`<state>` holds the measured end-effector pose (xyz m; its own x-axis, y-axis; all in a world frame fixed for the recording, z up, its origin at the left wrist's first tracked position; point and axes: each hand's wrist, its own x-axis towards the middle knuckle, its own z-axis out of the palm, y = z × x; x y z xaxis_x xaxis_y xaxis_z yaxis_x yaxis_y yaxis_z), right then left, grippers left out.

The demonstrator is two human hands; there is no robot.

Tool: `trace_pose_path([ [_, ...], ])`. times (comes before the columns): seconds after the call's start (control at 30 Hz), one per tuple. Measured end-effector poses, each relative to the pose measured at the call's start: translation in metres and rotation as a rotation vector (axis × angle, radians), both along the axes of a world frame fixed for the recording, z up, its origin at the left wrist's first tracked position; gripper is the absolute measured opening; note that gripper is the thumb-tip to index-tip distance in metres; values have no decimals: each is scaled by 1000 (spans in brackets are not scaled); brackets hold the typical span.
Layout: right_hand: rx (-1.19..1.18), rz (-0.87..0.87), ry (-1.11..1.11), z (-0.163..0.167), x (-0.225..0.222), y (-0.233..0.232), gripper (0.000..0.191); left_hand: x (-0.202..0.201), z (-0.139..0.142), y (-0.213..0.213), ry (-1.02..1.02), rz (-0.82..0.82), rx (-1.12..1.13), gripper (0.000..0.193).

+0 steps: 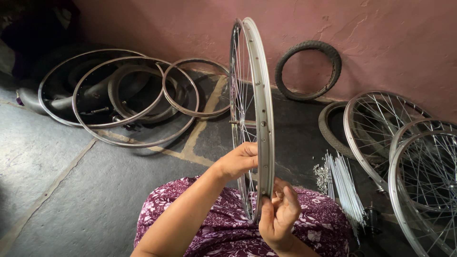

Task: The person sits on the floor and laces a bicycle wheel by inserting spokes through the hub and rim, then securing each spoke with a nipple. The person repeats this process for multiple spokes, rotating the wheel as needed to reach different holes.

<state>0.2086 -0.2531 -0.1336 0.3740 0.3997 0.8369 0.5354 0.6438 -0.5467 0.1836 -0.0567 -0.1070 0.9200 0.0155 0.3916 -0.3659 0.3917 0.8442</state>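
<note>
A silver spoked bicycle wheel rim (261,85) stands upright, edge-on to me, resting over my lap in purple flowered cloth (223,223). My left hand (238,161) grips the rim's left side at mid height, fingers reaching in among the spokes. My right hand (280,212) pinches the rim's lower edge, fingers closed around it near a spoke hole. The hub axle (240,123) shows between the spokes.
Bare metal rims and black tubes (119,95) lie stacked at the back left. A small black tyre (309,70) leans on the pink wall. Spoked wheels (419,162) lie at the right, with loose spokes (345,183) and nipples (321,175) beside my knee.
</note>
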Motion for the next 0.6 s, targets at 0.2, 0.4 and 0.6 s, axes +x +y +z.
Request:
trace_pose_path([
  [0.2, -28, 51, 85, 4, -6, -3, 66, -4, 4, 6, -15, -22, -31, 24],
  [0.4, -232, 134, 385, 12, -7, -13, 33, -5, 4, 4, -35, -34, -11, 24],
  [0.6, -265, 209, 493, 22, -6, -10, 8, -9, 7, 3, -10, -31, 12, 25],
])
